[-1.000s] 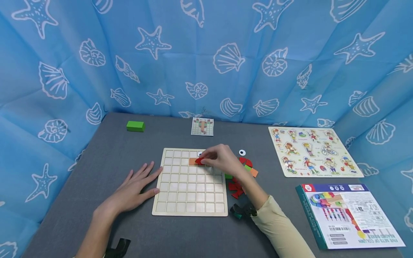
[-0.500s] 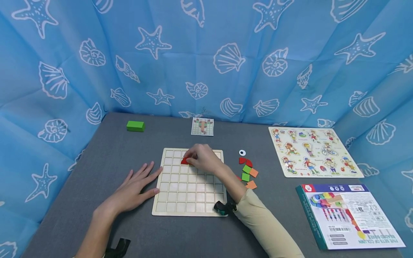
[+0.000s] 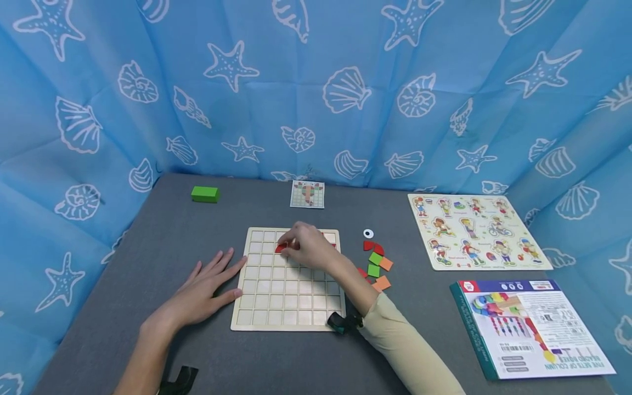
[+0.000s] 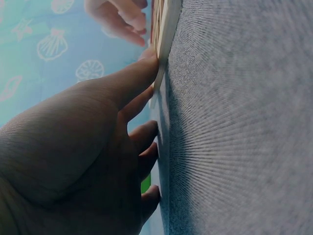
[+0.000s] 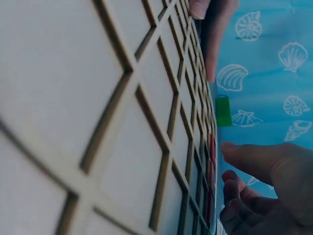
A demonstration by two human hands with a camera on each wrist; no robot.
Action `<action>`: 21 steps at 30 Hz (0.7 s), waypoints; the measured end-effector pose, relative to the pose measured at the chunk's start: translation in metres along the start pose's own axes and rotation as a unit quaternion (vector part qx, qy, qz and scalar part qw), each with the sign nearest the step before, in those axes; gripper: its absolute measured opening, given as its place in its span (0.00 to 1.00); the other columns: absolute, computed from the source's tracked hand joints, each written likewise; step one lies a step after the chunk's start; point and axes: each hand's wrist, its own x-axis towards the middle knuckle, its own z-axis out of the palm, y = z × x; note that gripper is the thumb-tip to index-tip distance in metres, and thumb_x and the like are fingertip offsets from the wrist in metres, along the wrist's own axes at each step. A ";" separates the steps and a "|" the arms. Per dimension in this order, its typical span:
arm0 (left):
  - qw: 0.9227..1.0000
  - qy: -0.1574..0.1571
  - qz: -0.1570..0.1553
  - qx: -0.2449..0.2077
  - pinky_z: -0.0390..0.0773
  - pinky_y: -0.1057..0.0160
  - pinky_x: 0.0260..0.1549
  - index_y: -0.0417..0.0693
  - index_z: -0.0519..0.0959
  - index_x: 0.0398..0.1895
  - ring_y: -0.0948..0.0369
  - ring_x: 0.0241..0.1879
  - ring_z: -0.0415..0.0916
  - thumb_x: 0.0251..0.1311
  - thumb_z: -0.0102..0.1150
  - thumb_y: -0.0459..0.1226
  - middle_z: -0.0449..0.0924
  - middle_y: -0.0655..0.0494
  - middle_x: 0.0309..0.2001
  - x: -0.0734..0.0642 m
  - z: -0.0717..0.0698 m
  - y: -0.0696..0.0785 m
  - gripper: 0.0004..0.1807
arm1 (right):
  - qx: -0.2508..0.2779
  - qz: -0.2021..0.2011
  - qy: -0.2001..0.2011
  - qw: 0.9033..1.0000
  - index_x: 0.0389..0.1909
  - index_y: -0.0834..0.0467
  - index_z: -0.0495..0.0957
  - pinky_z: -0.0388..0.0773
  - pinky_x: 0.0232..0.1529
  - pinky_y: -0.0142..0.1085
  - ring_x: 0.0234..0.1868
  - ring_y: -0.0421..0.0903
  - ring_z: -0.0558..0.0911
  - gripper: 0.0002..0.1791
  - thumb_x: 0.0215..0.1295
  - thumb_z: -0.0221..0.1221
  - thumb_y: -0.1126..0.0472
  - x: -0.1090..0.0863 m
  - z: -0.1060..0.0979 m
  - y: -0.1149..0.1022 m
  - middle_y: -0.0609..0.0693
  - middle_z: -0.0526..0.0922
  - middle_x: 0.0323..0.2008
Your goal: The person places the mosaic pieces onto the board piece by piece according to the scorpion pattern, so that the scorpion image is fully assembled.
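Note:
A wooden grid board (image 3: 286,302) lies on the table before me. My right hand (image 3: 308,247) is over its upper part, fingertips by a red curved-edge piece (image 3: 280,248) set among the upper left squares. In the right wrist view, thumb and fingers stand apart, and red pieces (image 5: 211,171) lie flat in the grid beyond the fingertips. More red shows at the board's upper right, partly hidden behind the hand. My left hand (image 3: 199,291) rests flat on the table with fingers spread; its thumb (image 4: 146,58) and index finger touch the board's left edge.
Loose pieces lie right of the board: a white ring-marked disc (image 3: 368,233), red pieces (image 3: 373,246), green squares (image 3: 375,258) and orange squares (image 3: 386,264). A pattern card (image 3: 307,194) and green block (image 3: 204,193) sit behind; a picture puzzle (image 3: 469,230) and box (image 3: 533,329) stand right.
My right hand has carried the red piece leftward across the upper board to the upper left squares, and its fingers now stand apart there. My left hand has stayed in place.

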 end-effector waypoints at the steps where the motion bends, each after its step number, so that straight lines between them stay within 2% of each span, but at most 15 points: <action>1: 1.000 0.000 0.000 0.000 0.40 0.20 0.80 0.62 0.61 0.87 0.34 0.88 0.44 0.76 0.62 0.57 0.51 0.41 0.89 0.000 0.000 0.000 0.41 | 0.007 0.000 0.002 1.000 0.52 0.62 0.91 0.74 0.39 0.31 0.40 0.46 0.79 0.11 0.73 0.69 0.65 -0.002 -0.001 0.001 0.57 0.88 0.44; 5: 1.000 0.000 0.000 -0.003 0.39 0.20 0.80 0.62 0.61 0.87 0.34 0.88 0.44 0.76 0.61 0.58 0.51 0.41 0.89 0.000 0.000 0.000 0.41 | 0.034 0.003 0.018 0.999 0.52 0.62 0.91 0.73 0.35 0.29 0.35 0.44 0.78 0.11 0.72 0.69 0.65 -0.011 -0.009 0.006 0.56 0.89 0.41; 11: 1.000 0.009 0.013 -0.016 0.39 0.19 0.79 0.63 0.61 0.87 0.32 0.87 0.44 0.75 0.62 0.58 0.51 0.39 0.88 0.000 0.003 -0.005 0.41 | 0.058 0.043 0.039 0.997 0.52 0.60 0.91 0.79 0.38 0.30 0.40 0.43 0.86 0.11 0.72 0.70 0.63 -0.037 -0.025 0.018 0.54 0.93 0.45; 15: 1.000 0.013 0.019 -0.018 0.40 0.19 0.78 0.63 0.61 0.87 0.31 0.87 0.44 0.75 0.62 0.58 0.51 0.38 0.88 0.001 0.003 -0.005 0.41 | 0.058 0.070 0.052 0.995 0.50 0.59 0.91 0.82 0.39 0.32 0.40 0.43 0.86 0.10 0.73 0.70 0.63 -0.058 -0.038 0.028 0.54 0.92 0.46; 21: 1.000 -0.001 0.005 -0.007 0.40 0.20 0.80 0.62 0.60 0.87 0.33 0.88 0.44 0.77 0.60 0.58 0.50 0.40 0.89 0.000 0.000 -0.001 0.41 | 0.035 0.109 0.054 0.992 0.47 0.60 0.91 0.82 0.37 0.31 0.36 0.40 0.84 0.07 0.73 0.69 0.64 -0.088 -0.060 0.047 0.52 0.91 0.40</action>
